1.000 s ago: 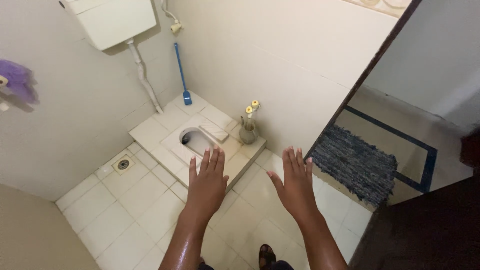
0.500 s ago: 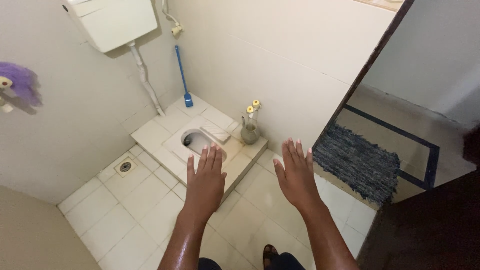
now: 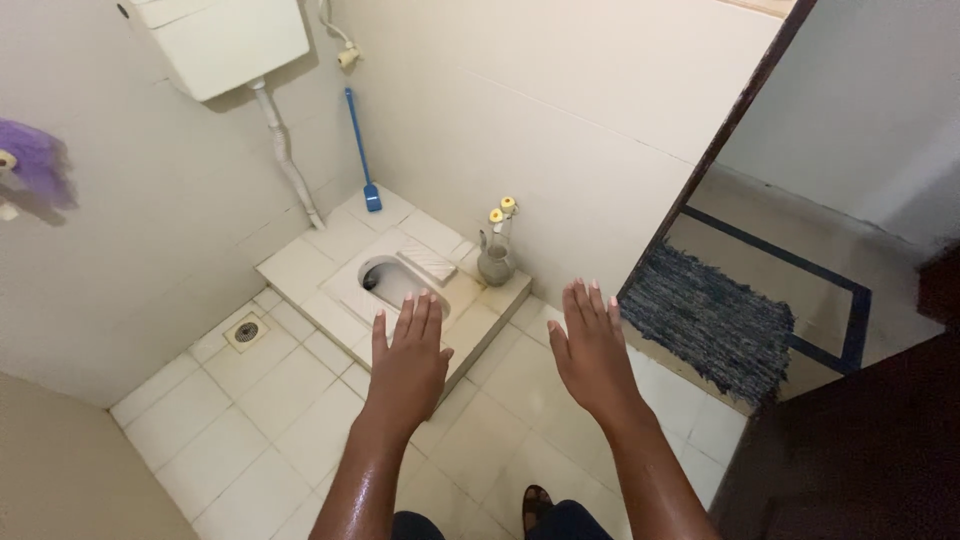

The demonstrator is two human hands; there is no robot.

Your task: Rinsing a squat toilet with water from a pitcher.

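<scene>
Since half a second ago little has changed: both hands have kept their raised, flat pose, and the view has tipped slightly, so the cistern and brush sit a touch higher in the picture.

The left hand is held out palm down, fingers straight and close together, holding nothing. The right hand is spread the same way beside it, also empty; the two are apart, with bare floor tiles showing between them. Both forearms look wet.

Under the left fingertips, further off, lies the squat pan, set in a raised tiled step against the wall. A small grey jug with yellow flowers stands on the step's corner just right of the pan. The blue brush leans on the wall behind it, below the white cistern and its pipe. A square drain sits in the floor left of the step. A dark mat lies beyond the doorway on the right. A purple fluffy thing hangs at the left edge.
</scene>
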